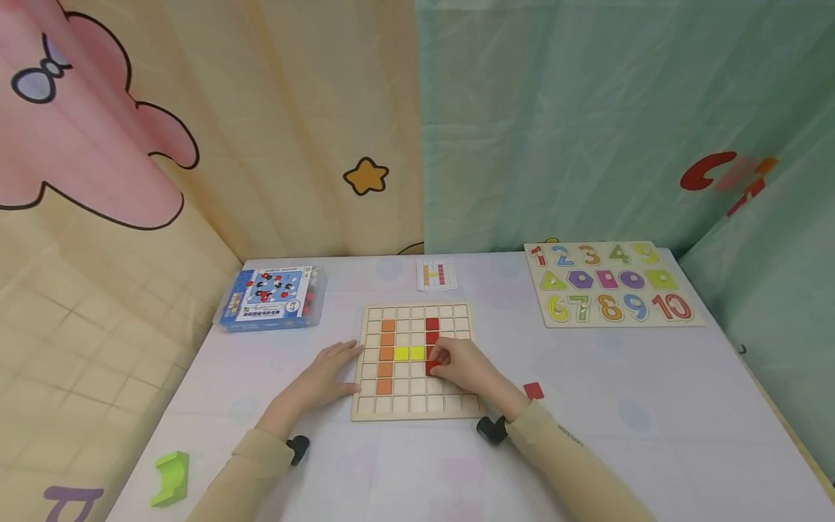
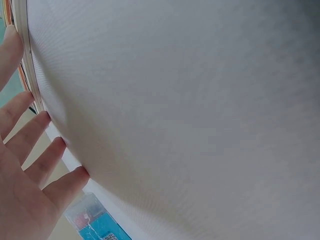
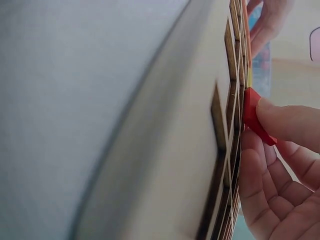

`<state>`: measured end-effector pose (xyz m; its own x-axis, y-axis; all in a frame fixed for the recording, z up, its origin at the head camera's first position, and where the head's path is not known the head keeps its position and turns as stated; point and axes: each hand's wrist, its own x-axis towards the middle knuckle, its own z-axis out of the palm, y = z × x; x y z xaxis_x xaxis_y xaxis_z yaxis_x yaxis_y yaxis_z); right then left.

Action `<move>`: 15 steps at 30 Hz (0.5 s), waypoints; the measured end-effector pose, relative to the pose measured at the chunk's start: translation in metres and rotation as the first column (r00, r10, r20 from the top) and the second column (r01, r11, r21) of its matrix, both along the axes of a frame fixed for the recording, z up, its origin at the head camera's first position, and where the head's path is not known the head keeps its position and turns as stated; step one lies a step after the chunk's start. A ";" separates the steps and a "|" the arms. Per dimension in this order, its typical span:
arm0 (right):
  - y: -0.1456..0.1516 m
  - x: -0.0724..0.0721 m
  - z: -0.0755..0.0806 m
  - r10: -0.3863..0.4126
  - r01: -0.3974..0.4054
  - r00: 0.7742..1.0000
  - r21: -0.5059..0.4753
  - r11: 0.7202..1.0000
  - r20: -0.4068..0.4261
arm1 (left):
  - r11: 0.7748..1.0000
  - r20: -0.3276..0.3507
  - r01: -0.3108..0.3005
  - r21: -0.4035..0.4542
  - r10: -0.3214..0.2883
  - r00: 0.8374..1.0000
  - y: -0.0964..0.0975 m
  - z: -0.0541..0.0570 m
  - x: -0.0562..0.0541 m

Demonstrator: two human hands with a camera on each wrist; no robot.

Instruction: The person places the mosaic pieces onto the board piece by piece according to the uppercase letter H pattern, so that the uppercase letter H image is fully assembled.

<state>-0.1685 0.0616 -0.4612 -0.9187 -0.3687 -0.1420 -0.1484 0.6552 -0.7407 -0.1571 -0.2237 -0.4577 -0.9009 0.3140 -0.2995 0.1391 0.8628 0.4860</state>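
A wooden grid board [image 1: 417, 407] lies on the table. A column of orange tiles [image 1: 387, 353] fills part of its left side, with two yellow tiles [image 1: 409, 353] beside it and red tiles [image 1: 432, 330] in a column to the right. My right hand [image 1: 462, 362] pinches a red square tile [image 3: 254, 112] between thumb and fingers, tilted at the board's surface at the lower end of the red column. With fingers spread, my left hand [image 1: 326, 373] touches the board's left edge; its fingertips [image 2: 46, 117] rest along that side.
One loose red tile [image 1: 533, 391] lies right of the board. Behind the board is a small pattern card [image 1: 437, 275]. A plastic box [image 1: 270, 297] stands back left, a number-and-shape puzzle board [image 1: 613, 286] back right. A green curved block [image 1: 171, 478] sits front left.
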 end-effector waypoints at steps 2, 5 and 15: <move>0.001 0.000 0.000 -0.002 0.002 1.000 0.002 1.000 -0.001 | 1.000 -0.003 0.004 0.001 -0.004 1.000 0.000 0.000 0.001; 0.002 0.000 -0.001 -0.008 0.008 1.000 0.012 1.000 -0.017 | 1.000 -0.007 0.006 0.006 -0.006 1.000 0.001 0.002 0.001; 0.000 -0.002 -0.001 -0.006 0.009 0.998 0.037 0.999 -0.069 | 1.000 -0.003 -0.002 0.003 0.002 1.000 0.001 0.004 0.003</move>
